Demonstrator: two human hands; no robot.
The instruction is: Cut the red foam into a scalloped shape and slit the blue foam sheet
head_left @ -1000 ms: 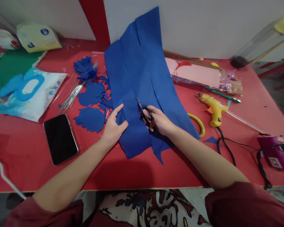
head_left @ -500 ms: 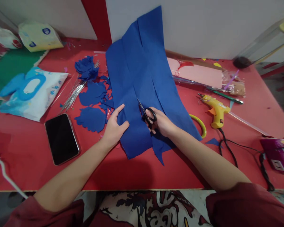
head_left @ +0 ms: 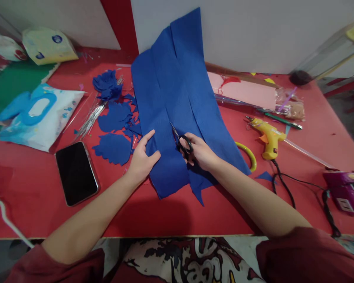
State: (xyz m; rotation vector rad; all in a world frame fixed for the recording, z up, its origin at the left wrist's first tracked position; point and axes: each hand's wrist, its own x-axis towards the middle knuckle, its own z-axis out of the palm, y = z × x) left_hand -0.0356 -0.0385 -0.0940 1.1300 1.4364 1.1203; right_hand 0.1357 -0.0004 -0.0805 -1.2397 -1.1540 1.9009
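Observation:
A large blue felt-like sheet (head_left: 177, 86), marked by long creases or cuts, lies in front of me with its far end against the wall. My left hand (head_left: 142, 158) rests on its left edge, thumb and index finger stretched apart. In my right hand (head_left: 199, 151) is a pair of black-handled scissors (head_left: 186, 144), their blades pointing up and left into the sheet. A cut runs from the blades down to the near edge, where a pointed flap (head_left: 197, 192) hangs loose. Left of the sheet lie jagged blue cut pieces (head_left: 113, 148) and a blue flower-like bunch (head_left: 107, 84).
A smartphone (head_left: 76, 173) and a wet-wipe pack (head_left: 41, 118) lie on the left of the red table (head_left: 165, 216). On the right are a yellow glue gun (head_left: 267, 135) with its black cord, a yellow ring (head_left: 249, 156), a purple box (head_left: 343, 192) and pink paper (head_left: 250, 90).

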